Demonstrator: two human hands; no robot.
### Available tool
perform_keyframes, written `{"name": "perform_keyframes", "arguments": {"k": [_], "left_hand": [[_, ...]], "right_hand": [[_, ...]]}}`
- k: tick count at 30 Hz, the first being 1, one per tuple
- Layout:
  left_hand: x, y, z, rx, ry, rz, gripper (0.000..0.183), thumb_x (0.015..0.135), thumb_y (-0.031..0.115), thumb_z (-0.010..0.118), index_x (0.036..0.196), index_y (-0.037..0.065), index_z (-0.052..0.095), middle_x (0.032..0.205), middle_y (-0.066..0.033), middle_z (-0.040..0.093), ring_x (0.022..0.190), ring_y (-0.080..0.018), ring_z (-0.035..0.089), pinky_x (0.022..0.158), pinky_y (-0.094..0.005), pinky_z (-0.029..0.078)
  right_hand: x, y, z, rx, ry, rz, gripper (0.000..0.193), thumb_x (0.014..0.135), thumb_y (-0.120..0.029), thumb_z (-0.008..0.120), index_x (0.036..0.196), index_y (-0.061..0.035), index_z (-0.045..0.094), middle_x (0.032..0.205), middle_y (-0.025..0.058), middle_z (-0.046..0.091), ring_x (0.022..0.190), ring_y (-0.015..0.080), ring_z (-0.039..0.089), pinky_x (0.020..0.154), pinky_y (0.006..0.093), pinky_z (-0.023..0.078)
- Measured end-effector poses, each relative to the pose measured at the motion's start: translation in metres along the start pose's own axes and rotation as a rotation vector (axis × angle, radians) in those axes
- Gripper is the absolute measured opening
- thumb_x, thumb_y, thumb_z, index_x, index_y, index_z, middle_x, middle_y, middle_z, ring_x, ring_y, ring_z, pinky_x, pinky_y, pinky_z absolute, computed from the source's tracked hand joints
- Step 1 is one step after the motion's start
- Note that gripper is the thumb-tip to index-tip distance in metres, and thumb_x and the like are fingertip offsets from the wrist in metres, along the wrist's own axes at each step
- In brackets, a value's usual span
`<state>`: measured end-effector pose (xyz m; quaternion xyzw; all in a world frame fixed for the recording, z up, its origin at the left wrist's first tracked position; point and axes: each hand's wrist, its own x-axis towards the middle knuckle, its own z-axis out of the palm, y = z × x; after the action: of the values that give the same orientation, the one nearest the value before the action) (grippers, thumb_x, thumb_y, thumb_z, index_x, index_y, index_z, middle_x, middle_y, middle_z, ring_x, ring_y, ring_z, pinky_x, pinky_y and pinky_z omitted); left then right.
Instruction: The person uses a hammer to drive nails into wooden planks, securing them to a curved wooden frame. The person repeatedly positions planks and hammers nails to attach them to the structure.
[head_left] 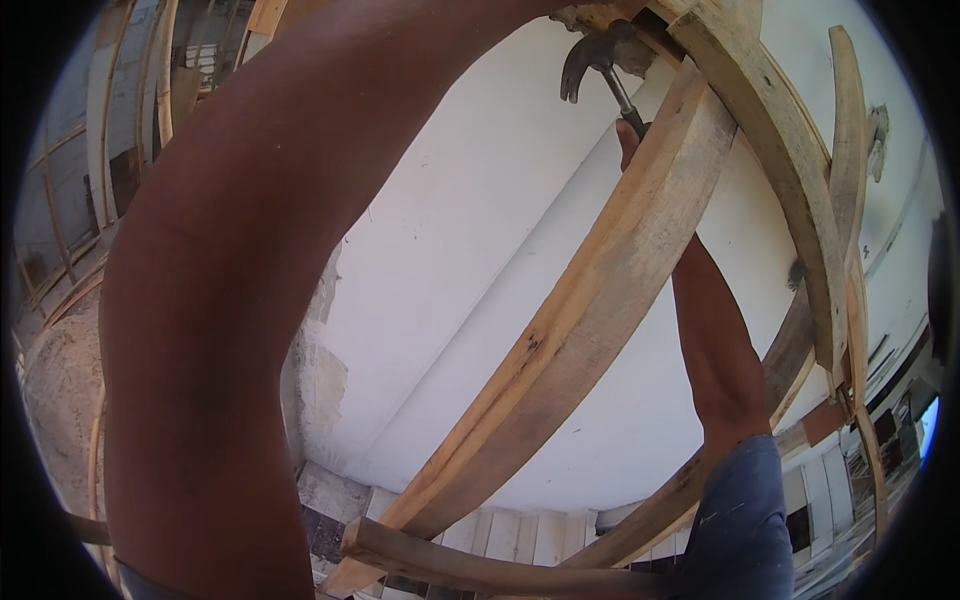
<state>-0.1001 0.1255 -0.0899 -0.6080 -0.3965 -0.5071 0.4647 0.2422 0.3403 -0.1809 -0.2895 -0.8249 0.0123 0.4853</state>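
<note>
A claw hammer (600, 62) is gripped by my right hand (627, 143), mostly hidden behind a long wooden beam (590, 300); only the thumb side shows by the handle. The hammer's head is up near the top, close to the joint of several timbers, its claw pointing left and down. My left arm (230, 220) rises across the left side and bends over to the top edge. At that edge, near the timber joint, my left hand is almost wholly cut off, so its fingers cannot be made out. The beam slants from lower left to upper right.
A curved-looking timber (775, 140) runs down the right side, with more boards behind it. A crosspiece (480, 570) lies low in front. Behind stands a white wall (470, 200) with chipped patches. Far below, planks or tiles (530, 535) cover the ground.
</note>
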Motion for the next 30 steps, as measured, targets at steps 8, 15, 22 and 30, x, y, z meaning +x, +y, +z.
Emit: {"name": "perform_keyframes", "arguments": {"k": [8, 15, 22, 30], "left_hand": [[-0.004, -0.003, 0.005, 0.029, 0.082, 0.001, 0.038, 0.074, 0.008, 0.080, 0.103, 0.010, 0.056, 0.106, -0.0052, 0.065, 0.112, -0.0291, 0.056, 0.103, -0.0531, 0.039], [0.004, -0.002, 0.003, -0.053, 0.065, 0.010, 0.039, 0.069, 0.000, 0.076, 0.099, 0.013, 0.054, 0.101, -0.0025, 0.060, 0.108, -0.0288, 0.057, 0.105, -0.0624, 0.032], [0.008, -0.008, -0.006, -0.102, -0.068, 0.024, 0.051, 0.057, -0.002, 0.076, 0.102, 0.011, 0.055, 0.104, -0.0057, 0.058, 0.113, -0.0301, 0.054, 0.110, -0.0594, 0.031], [0.006, 0.000, -0.003, -0.191, -0.036, -0.106, 0.026, 0.077, 0.004, 0.070, 0.099, 0.012, 0.059, 0.103, -0.0040, 0.058, 0.105, -0.0268, 0.057, 0.108, -0.0621, 0.032]], "right_hand": [[-0.165, -0.082, 0.109, -0.271, 0.011, 0.554, 0.040, 0.093, -0.042, 0.058, 0.091, -0.0029, 0.066, 0.085, 0.0193, 0.071, 0.082, 0.0401, 0.069, 0.076, 0.0486, 0.054], [-0.193, -0.183, 0.122, 0.327, -0.041, 1.020, 0.038, 0.089, -0.035, 0.071, 0.077, -0.0039, 0.053, 0.058, 0.0049, 0.053, 0.041, 0.0146, 0.048, 0.040, 0.0343, 0.039], [-0.242, -0.277, 0.058, 0.549, -0.111, 1.270, 0.039, 0.093, -0.031, 0.071, 0.075, -0.0072, 0.046, 0.055, -0.0001, 0.047, 0.037, 0.0091, 0.042, 0.035, 0.0282, 0.036], [-0.354, -0.384, -0.027, 0.131, -0.139, 0.911, 0.038, 0.093, -0.035, 0.069, 0.076, -0.0056, 0.052, 0.059, -0.0008, 0.051, 0.047, 0.0085, 0.050, 0.044, 0.0272, 0.041]]}}
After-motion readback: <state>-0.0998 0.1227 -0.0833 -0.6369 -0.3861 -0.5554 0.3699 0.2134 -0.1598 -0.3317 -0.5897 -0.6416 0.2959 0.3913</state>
